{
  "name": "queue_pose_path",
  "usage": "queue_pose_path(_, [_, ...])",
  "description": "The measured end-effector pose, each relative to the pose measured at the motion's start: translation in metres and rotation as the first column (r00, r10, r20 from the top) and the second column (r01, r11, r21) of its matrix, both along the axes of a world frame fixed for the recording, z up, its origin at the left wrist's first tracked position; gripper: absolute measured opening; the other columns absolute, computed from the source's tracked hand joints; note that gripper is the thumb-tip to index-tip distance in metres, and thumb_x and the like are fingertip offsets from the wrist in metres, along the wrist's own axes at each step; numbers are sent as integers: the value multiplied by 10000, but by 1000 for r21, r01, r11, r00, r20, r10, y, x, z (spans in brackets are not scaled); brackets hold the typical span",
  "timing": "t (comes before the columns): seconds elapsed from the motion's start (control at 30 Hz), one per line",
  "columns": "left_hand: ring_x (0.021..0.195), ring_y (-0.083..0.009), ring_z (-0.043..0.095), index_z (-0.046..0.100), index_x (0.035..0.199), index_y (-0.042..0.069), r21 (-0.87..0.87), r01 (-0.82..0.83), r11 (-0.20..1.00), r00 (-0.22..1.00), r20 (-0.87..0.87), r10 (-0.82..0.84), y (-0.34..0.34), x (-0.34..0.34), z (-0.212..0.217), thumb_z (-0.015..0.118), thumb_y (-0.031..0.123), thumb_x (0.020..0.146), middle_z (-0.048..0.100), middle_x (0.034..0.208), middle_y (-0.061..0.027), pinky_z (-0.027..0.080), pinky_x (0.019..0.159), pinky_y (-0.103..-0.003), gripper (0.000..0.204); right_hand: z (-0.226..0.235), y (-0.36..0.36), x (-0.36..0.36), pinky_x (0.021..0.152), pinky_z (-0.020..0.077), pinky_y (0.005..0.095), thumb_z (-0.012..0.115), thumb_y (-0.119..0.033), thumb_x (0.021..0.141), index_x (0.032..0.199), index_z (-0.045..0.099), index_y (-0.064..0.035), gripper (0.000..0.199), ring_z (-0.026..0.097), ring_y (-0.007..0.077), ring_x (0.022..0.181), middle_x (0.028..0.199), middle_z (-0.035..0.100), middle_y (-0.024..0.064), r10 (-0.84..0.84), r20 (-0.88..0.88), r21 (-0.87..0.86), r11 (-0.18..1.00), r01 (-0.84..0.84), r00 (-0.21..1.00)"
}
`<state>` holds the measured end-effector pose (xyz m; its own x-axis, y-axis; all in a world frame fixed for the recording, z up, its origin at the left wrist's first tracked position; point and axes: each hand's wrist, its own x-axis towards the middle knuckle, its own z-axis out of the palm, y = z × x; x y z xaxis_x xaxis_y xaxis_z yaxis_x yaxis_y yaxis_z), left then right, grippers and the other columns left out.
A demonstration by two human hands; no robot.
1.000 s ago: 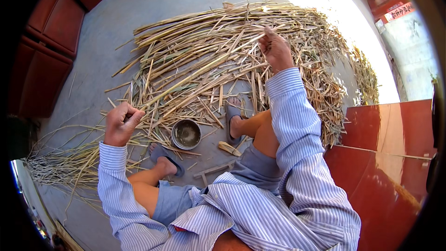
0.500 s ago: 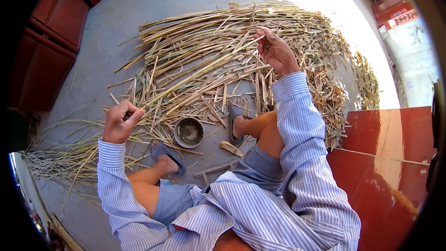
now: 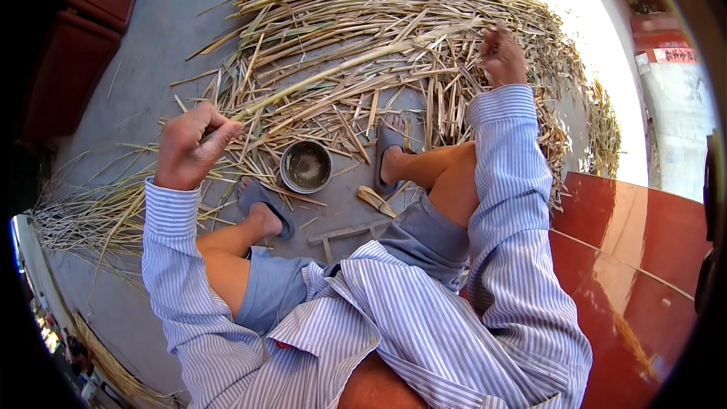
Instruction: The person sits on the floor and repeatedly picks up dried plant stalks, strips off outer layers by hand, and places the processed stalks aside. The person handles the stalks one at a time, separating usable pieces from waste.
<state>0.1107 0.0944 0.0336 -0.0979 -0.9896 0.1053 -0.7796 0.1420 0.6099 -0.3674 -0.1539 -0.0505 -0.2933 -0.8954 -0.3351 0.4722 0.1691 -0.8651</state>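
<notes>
My left hand (image 3: 193, 144) is closed around the near end of a long pale, dry plant stalk (image 3: 326, 76). From that fist the stalk slants up to the right, above the heap. Out at the right, my right hand (image 3: 503, 54) has its fingers curled at the stalk's far, leafy end, which is smeared by motion. Beneath the stalk lies a broad heap of dry stalks and leaves (image 3: 303, 19). A round dark bowl (image 3: 306, 167) with murky contents stands on the floor between my feet.
Thin stems (image 3: 83, 216) spread over the floor at the left. Split husk pieces (image 3: 375, 201) and a small wooden frame (image 3: 348, 233) lie near my sandalled feet. Red cabinets (image 3: 72, 60) stand at the far left, shiny red panels (image 3: 628, 265) at the right.
My right hand has moved right and slightly up, its fingers more curled. My left hand has shifted slightly left and up. The stalk's far end is now blurred, and the view has tilted a little.
</notes>
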Motion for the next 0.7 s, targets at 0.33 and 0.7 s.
queue_pose_path(0.33, [643,-325,606,619,780,42,-15,94,995,994,55,-93,-15,-22,-5,734,220,811,611,715,-126,454,561,-400,214,3,21,21,596,502,196,621,-352,956,1135,585,5,401,653,118,838,1035,680,83,526,-57,177,842,-510,848])
queue_pose_path(0.7, [678,-297,620,635,803,88,-143,80,987,990,123,-62,-16,21,10,707,314,815,619,712,-95,460,590,-414,238,-147,-54,-168,461,518,187,625,-289,959,856,596,-131,191,616,94,596,690,636,-2,491,109,391,778,-491,864])
